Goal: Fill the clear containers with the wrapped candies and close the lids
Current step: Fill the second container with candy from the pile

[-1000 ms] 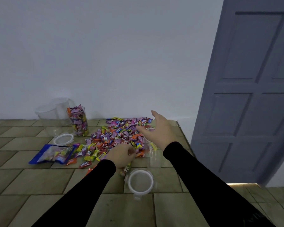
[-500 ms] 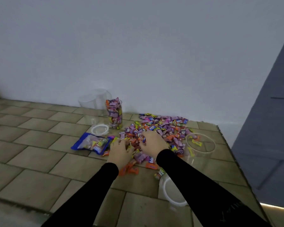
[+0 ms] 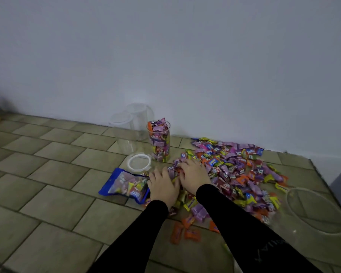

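The word "Relax" can be read on several purple candy wrappers (image 3: 250, 151) in the upper part of the pile, right of centre of the frame. One yellow wrapper (image 3: 190, 203) near the centre, between the two sleeves, shows "mentos". The print on the blue bag (image 3: 126, 185), left of centre, is too blurred to read.

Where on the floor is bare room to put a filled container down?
Bare tiles lie left of the blue candy bag and the loose lid. It is crowded right of the hands, where the candy pile spreads toward the open container.
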Motion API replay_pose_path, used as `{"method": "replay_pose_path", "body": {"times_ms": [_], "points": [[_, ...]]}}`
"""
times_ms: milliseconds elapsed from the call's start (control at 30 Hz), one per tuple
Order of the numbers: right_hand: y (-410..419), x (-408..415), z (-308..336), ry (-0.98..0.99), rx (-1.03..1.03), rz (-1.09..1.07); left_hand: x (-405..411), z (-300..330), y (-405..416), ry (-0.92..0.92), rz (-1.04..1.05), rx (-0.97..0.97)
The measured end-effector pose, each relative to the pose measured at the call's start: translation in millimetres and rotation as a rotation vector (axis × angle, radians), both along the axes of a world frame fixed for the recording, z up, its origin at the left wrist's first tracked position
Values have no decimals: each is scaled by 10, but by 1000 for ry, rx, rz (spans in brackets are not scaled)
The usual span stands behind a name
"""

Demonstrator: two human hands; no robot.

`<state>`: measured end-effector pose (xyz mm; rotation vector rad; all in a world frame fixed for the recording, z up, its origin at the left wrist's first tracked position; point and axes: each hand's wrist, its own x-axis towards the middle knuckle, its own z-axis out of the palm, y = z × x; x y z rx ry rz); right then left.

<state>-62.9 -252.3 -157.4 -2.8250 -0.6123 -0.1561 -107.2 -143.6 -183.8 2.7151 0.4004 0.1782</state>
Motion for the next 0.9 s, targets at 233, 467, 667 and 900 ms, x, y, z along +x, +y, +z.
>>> {"method": "replay_pose_path", "body": {"times_ms": [233,467,667,900], "points": [[255,393,-127,-7,-50,-42,145,-68,124,3,86,5],[384,653,-268,134,-175,-39,172,-99,187,41,32,3],[351,635,-379,60,-129,-14,241,-152,251,60,-41,-20],[236,543,-354,-30,-70,-62,307,-94,356,-31,-266,-241]]}}
